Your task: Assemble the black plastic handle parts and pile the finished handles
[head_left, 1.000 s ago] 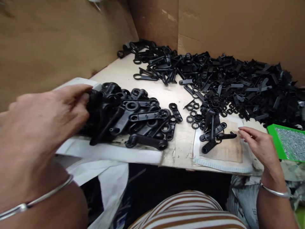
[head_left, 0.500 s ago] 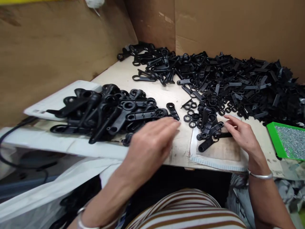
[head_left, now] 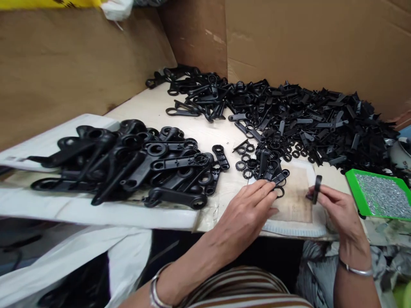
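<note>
My left hand point(head_left: 247, 209) is at the left edge of the work pad, its fingers closed over a black plastic lever point(head_left: 280, 192). The lever's ring end sticks out past my fingertips; the rest is hidden under them. Other black levers and rings point(head_left: 272, 169) lie heaped just beyond. My right hand point(head_left: 340, 209) is raised over the pad's right side and pinches a thin black plastic lever point(head_left: 317, 189), seen nearly edge-on and held upright. Between my hands lies the brown sheet point(head_left: 297, 205) on the pad.
A pile of finished-looking black levers point(head_left: 157, 167) covers the left of the table. At the back, a large heap of black plastic parts point(head_left: 308, 111) leans towards the cardboard wall point(head_left: 305, 42). A green tray point(head_left: 356, 194) of small silvery pieces stands at right.
My left hand has moved right from the left pile to the parts on the pad. My right hand has drawn back to the right, a lever now pinched in it. The camera view has shifted.
</note>
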`<state>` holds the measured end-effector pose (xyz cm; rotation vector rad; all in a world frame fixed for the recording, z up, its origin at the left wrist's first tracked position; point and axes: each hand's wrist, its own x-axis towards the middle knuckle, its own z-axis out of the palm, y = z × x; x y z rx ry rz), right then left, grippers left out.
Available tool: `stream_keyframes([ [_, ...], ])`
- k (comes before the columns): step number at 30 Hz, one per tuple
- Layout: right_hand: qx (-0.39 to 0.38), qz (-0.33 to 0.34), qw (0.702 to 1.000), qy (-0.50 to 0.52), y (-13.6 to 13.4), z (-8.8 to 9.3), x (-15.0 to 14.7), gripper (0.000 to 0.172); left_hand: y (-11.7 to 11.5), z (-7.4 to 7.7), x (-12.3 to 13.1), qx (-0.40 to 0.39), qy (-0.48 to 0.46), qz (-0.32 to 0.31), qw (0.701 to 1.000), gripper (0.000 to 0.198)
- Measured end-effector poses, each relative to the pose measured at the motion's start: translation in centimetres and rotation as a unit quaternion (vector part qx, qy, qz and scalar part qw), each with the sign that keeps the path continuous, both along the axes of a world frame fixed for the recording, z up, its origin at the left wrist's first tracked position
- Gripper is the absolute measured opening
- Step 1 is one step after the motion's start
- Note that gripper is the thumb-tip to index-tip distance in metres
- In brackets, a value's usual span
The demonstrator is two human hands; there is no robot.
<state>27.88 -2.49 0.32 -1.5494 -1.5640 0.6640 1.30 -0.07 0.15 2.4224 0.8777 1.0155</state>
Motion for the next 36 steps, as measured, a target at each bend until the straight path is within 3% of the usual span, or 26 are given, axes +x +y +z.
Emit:
stream_keyframes([
  [2, -0.057, 0.093, 0.993, 0.039, -0.7, 0.7, -1.9, 0.029, -0.2, 0.7, 0.4, -0.127, -0.099, -0.06, 0.985, 0.03],
  [3, -0.079, 0.15, 0.985, 0.033, -0.8, 1.1, -3.0, 0.031, -0.3, 1.1, 0.7, -0.205, -0.14, -0.097, 0.964, 0.03],
  [5, -0.094, 0.236, 0.967, -0.007, -0.7, 2.0, -4.9, 0.038, -0.5, 1.7, 1.2, -0.355, -0.219, -0.144, 0.897, 0.023],
  [7, -0.094, 0.274, 0.956, -0.045, 0.3, 2.8, -5.6, 0.037, -0.6, 2.1, 1.5, -0.464, -0.293, -0.133, 0.825, 0.021],
  [10, -0.058, 0.195, 0.97, -0.137, 3.4, 3.1, -3.9, 0.025, -0.8, 2.2, 1.2, -0.531, -0.374, -0.063, 0.758, 0.024],
  [11, -0.016, 0.12, 0.971, -0.206, 4.8, 3.0, -3.1, 0.024, -0.9, 2.1, 1.1, -0.539, -0.387, -0.054, 0.746, 0.025],
  [12, 0.014, 0.058, 0.959, -0.276, 6.2, 2.7, -2.2, 0.025, -1.0, 2.1, 1.0, -0.548, -0.392, -0.056, 0.737, 0.026],
  [13, 0.02, 0.046, 0.945, -0.322, 7.7, 2.4, -1.5, 0.028, -1.1, 2.0, 0.9, -0.558, -0.39, -0.067, 0.729, 0.027],
  [16, 0.007, 0.064, 0.93, -0.362, 11.6, 1.3, -0.5, 0.033, -1.2, 1.6, 1.0, -0.597, -0.365, -0.108, 0.706, 0.034],
  [19, -0.008, 0.073, 0.936, -0.344, 13.2, 1.2, -0.2, 0.025, -1.2, 1.1, 1.2, -0.617, -0.365, -0.125, 0.686, 0.038],
  [23, -0.046, 0.094, 0.954, -0.279, 10.7, 2.3, 0.5, 0.025, -1.1, 0.6, 1.3, -0.625, -0.384, -0.131, 0.667, 0.038],
  [26, -0.147, 0.152, 0.967, -0.143, 6.9, 2.6, 0.8, 0.032, -1.1, 0.5, 1.3, -0.636, -0.406, -0.117, 0.646, 0.037],
  [28, -0.19, 0.16, 0.963, -0.104, 4.7, 2.2, 0.6, 0.032, -1.1, 0.5, 1.5, -0.643, -0.416, -0.111, 0.633, 0.035],
  [33, -0.045, 0.097, 0.952, -0.287, 2.7, 1.1, -0.3, 0.028, -1.1, 0.5, 2.0, -0.652, -0.418, -0.105, 0.624, 0.034],
  [36, -0.025, 0.101, 0.934, -0.341, 2.9, 1.3, -0.6, 0.028, -1.2, 0.3, 2.0, -0.653, -0.426, -0.096, 0.618, 0.037],
])
